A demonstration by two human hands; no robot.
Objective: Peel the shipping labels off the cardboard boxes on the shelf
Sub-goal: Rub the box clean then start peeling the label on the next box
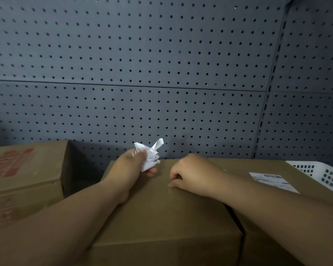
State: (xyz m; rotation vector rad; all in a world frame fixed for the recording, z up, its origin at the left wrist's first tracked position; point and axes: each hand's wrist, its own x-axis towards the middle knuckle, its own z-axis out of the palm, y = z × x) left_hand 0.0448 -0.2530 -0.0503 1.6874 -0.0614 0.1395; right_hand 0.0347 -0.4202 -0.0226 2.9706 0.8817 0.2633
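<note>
The left hand (pixel 131 166) grips a crumpled white paper label (pixel 149 158), scrunched into a ball, just above the smooth brown cardboard box (pixel 161 212). The right hand (pixel 192 173) rests on the box top, fingers curled, with nothing seen in them. One label looks done. Next, I think, a corner of the flat white barcode label (pixel 273 181) on the next brown box (pixel 238 167) needs picking up.

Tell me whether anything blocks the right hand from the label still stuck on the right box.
Nothing visible does: only bare box top lies between the right hand and the flat label. The white basket sits beyond it.
</note>
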